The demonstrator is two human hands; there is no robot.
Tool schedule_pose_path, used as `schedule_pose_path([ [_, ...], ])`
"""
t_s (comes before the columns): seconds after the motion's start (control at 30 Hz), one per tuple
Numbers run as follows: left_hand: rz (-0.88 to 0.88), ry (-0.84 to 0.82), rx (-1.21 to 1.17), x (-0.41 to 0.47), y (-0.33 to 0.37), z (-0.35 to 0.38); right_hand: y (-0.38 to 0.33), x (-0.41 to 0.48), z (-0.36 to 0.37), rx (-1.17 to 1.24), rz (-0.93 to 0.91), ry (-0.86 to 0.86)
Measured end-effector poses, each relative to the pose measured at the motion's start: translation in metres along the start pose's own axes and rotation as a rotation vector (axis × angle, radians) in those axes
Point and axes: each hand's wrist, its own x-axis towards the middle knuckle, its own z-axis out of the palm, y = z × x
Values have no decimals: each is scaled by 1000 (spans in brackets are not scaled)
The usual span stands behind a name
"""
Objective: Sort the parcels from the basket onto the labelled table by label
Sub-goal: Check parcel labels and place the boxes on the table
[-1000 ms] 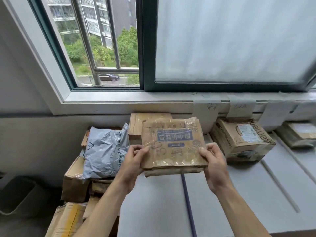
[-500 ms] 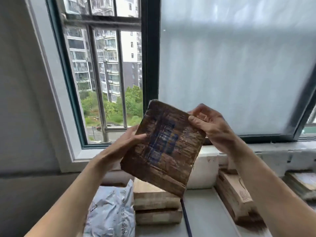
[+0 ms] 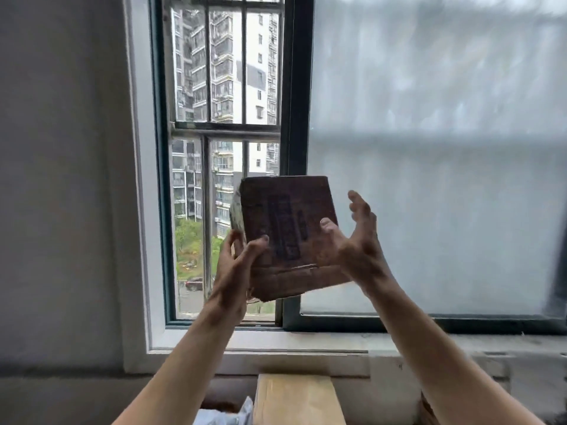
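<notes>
Left hand (image 3: 233,271) pinches parcel (image 3: 288,194) at lower-left corner, thumb in front. Right hand (image 3: 359,250) wide open: thumb, palm touch right corner, fingers (image 3: 357,204) splayed clear. Label (image 3: 283,228) backlit, unreadable.

flat brown cardboard parcel (image 3: 288,240): dark brown, blurred dark blue print block on its face
dark metal window frame (image 3: 296,118): blackish green
frosted glass pane (image 3: 429,179): pale grey-blue, faintly streaked
light rectangular cardboard box (image 3: 296,400): plain yellowish tan
crumpled plastic mailer bag (image 3: 225,417): pale grey-white
painted wall (image 3: 61,179): flat grey
</notes>
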Motion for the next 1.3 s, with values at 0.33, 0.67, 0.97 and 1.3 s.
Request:
schedule_pose_path([
  [0.33,-148,395,-17,24,16,29,-1,-56,58,-567,-680,-89],
  [0.67,-420,5,-279,26,31,26,50,-36,72,-752,-997,191],
  [0.97,-184,62,-120,4,31,21,28,-18,48,-425,-741,258],
  [1.3,-172,-173,-155,10,12,0,-2,-19,8,737,54,79],
])
